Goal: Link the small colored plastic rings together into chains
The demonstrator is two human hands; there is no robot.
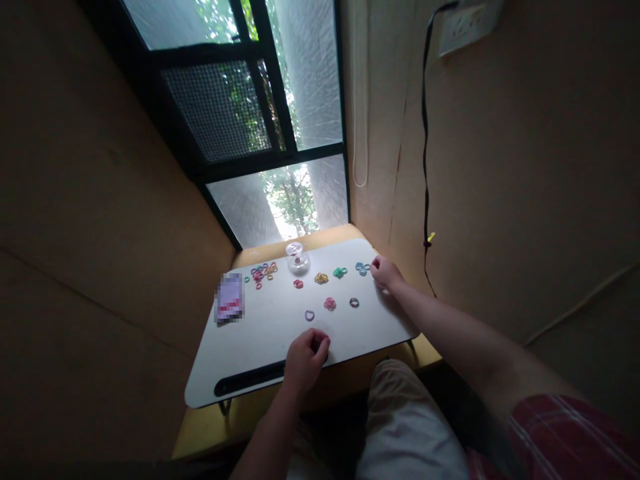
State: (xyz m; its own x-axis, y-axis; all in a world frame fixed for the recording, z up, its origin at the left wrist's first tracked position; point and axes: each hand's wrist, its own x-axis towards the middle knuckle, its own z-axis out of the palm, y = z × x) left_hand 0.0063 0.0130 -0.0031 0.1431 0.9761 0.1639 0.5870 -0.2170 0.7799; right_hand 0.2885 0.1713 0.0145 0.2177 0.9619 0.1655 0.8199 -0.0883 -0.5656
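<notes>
Small coloured rings that look like hair ties lie on a white lap table. My right hand is at the table's far right, fingers pinched at a light blue hair tie beside the blue pile. Leftward lie a green pile, a yellow pile and a red pile. Nearer are a pink pile, a dark hair tie and a purple hair tie. My left hand is curled closed above the front edge; its contents are hidden.
A mixed heap of hair ties lies at the back left, beside a blurred purple packet. A clear round container stands open at the back. A black slot runs along the front edge. Walls and a window close in behind.
</notes>
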